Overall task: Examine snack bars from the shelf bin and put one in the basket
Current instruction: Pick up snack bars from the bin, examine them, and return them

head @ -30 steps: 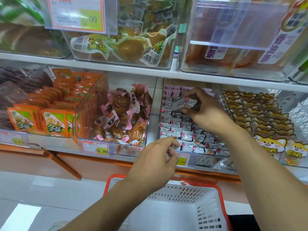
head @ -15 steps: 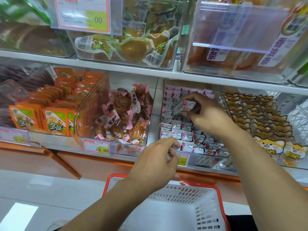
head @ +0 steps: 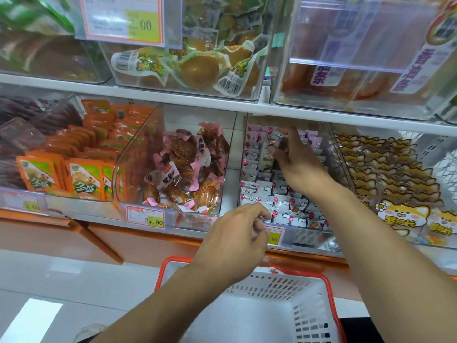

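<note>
The right hand [head: 300, 164] reaches into the clear shelf bin [head: 249, 154] of small white and pink snack bars [head: 282, 201], at about one o'clock from the middle of the view. Its fingers are curled round one wrapped snack bar [head: 270, 151], pinched between thumb and fingertips; the wrapper now stands nearly upright and is blurred, whereas half a second ago it lay flatter and more crosswise in the same grip. The hand has also shifted a little toward the back of the bin, toward twelve o'clock, and its index finger now points up at the rear rows.

The left hand [head: 237, 240] hovers at the bin's front edge, at about six o'clock from the right hand, fingers loosely curled with the thumb against the fingertips. Whether it holds anything cannot be told. It sits in much the same place as before, in front of the yellow price tag [head: 273, 237].

The basket [head: 329, 290], white with an orange rim, hangs below both hands at six o'clock, with no snack bar visible in the part that shows.

At nine o'clock from the snack bin stands a bin of brown pink-wrapped snacks [head: 183, 169], and farther that way orange packets [head: 81, 179]. At three o'clock lie cat-printed packets [head: 400, 214].
</note>
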`<control>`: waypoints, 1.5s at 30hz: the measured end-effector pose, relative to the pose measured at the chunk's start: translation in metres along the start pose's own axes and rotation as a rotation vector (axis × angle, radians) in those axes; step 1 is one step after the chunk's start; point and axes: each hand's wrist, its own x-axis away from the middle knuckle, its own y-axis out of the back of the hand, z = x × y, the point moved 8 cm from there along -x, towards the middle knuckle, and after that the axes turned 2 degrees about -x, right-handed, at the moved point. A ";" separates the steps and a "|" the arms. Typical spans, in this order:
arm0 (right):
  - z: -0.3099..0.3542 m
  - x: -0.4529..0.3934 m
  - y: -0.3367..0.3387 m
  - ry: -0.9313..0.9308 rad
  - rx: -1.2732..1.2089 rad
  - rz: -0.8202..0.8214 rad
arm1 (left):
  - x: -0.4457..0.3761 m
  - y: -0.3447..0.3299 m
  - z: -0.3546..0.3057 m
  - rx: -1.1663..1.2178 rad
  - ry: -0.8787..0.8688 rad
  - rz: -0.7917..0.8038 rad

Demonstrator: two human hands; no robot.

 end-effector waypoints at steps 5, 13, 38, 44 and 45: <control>0.000 0.002 -0.008 0.023 0.029 0.108 | 0.001 0.001 -0.001 0.000 0.001 -0.001; -0.004 0.006 -0.005 0.015 0.306 0.093 | 0.001 0.002 -0.002 0.007 0.013 0.009; -0.004 0.103 0.046 -0.304 -1.000 -0.473 | -0.002 0.012 0.008 0.732 0.223 -0.085; -0.001 0.125 0.012 -0.472 -1.251 -0.222 | 0.000 0.028 0.014 0.848 0.276 -0.196; -0.001 0.125 0.011 -0.485 -1.254 -0.198 | 0.000 0.030 0.016 0.860 0.294 -0.210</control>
